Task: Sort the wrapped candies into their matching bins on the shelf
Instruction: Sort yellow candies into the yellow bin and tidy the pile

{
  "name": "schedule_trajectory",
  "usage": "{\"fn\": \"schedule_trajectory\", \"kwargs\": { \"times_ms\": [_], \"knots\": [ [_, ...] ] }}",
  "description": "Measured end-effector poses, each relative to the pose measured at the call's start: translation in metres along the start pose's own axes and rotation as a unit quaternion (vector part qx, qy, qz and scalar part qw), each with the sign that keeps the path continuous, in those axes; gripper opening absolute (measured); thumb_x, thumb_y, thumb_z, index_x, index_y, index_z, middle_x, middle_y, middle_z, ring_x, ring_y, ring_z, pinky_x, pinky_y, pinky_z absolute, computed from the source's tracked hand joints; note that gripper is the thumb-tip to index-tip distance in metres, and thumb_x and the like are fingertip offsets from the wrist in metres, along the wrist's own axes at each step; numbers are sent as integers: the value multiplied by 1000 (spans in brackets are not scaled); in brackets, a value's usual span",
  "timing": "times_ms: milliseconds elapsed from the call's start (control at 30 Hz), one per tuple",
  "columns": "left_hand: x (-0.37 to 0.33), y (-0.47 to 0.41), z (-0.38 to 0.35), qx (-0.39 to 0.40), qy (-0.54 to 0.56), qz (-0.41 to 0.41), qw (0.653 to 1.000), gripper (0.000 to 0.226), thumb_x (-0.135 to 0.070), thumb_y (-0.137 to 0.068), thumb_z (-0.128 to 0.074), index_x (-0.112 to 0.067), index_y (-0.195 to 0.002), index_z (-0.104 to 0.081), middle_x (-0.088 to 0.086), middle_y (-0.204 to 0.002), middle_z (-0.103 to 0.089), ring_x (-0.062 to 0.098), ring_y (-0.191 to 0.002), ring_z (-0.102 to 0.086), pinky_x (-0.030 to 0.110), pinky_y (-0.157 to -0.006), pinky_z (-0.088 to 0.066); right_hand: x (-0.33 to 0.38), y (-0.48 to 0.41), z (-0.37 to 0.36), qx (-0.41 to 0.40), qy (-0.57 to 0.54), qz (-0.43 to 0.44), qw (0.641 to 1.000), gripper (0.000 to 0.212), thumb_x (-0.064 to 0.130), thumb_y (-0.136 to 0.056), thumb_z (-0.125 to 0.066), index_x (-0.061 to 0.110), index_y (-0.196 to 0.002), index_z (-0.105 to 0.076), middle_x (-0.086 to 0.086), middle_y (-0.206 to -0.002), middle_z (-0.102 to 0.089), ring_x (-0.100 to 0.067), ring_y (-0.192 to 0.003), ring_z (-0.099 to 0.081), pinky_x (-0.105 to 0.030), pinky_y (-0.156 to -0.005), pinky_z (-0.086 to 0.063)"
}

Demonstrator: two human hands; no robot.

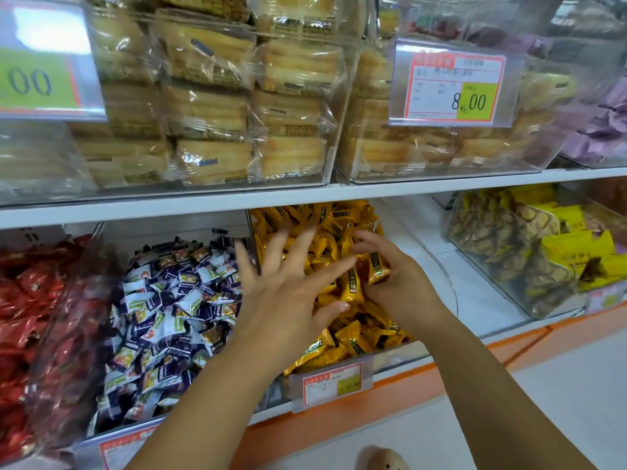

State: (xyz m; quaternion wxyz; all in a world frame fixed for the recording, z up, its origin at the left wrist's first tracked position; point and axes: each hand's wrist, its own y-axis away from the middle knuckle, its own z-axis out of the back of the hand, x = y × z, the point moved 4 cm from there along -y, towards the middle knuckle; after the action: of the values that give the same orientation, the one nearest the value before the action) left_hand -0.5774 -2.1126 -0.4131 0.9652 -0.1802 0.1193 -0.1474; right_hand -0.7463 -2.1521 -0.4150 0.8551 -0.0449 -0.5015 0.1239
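Both hands reach into the clear bin of yellow-orange wrapped candies (342, 340) on the lower shelf. My left hand (288, 283) hovers over the bin's left side with fingers spread and straight, holding nothing. My right hand (397, 283) lies among the candies, its fingers curled round a yellow candy (378, 268). To the left stands a bin of purple-and-white wrapped candies (169, 310), and further left a bin of red wrapped candies (30, 317).
A bin of yellow packets with brown biscuits (529, 252) stands at the right, with a bare white shelf gap (427, 239) beside it. The upper shelf holds clear bins of wrapped cakes (217, 96) with price tags (451, 86). An orange strip (441, 378) edges the shelf front.
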Motion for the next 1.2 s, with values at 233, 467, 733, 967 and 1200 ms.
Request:
{"fn": "schedule_trajectory", "kwargs": {
  "times_ms": [233, 467, 733, 967, 1200],
  "knots": [
    [-1, -3, -3, 18, 19, 29, 999, 29, -63, -86, -47, -62, -115, -53, -13, -156, -21, 20, -147, -1, 69, -108, 7, -7, 0, 20, -32, -59, -49, 997, 54, -3, -79, -71, 33, -118, -61, 13, -112, -65, -4, -76, -59, -10, -67, -47],
    [-4, -7, 2, -21, 83, 40, 995, 70, -82, -69, -32, -50, -129, -49, -21, -146, -35, 7, -141, -12, 56, -115, 4, 3, 5, 21, -26, -185, -76, 979, 43, 1, -76, -74, 27, -109, -66, 6, -107, -70, -11, -102, -65, -27, -87, -51],
    [-12, -8, 10, -95, 118, 4, 989, 47, -60, -80, -48, -43, -122, -60, -19, -108, -64, 8, -101, -47, 31, -79, -27, 25, 14, 2, 33, -222, -59, 973, 50, 3, -78, -73, 28, -119, -60, 6, -111, -68, -18, -104, -65, -39, -91, -53],
    [-7, -8, 9, -108, 206, 24, 972, 25, -28, -81, -65, -33, -106, -69, -16, -106, -67, 9, -98, -61, 35, -85, -42, 24, 16, -1, 48, -355, -84, 930, 41, -7, -84, -61, 13, -120, -60, -14, -120, -63, -29, -104, -66, -41, -88, -55],
    [4, -5, 15, -112, 301, 117, 940, 19, -20, -84, -69, -33, -98, -69, -17, -84, -66, -2, -74, -56, 8, -58, -40, 16, 7, 28, -101, -265, -94, 954, 30, -6, -85, -63, 6, -111, -59, -10, -111, -63, -25, -87, -71, -35, -81, -58]
  ]
}}
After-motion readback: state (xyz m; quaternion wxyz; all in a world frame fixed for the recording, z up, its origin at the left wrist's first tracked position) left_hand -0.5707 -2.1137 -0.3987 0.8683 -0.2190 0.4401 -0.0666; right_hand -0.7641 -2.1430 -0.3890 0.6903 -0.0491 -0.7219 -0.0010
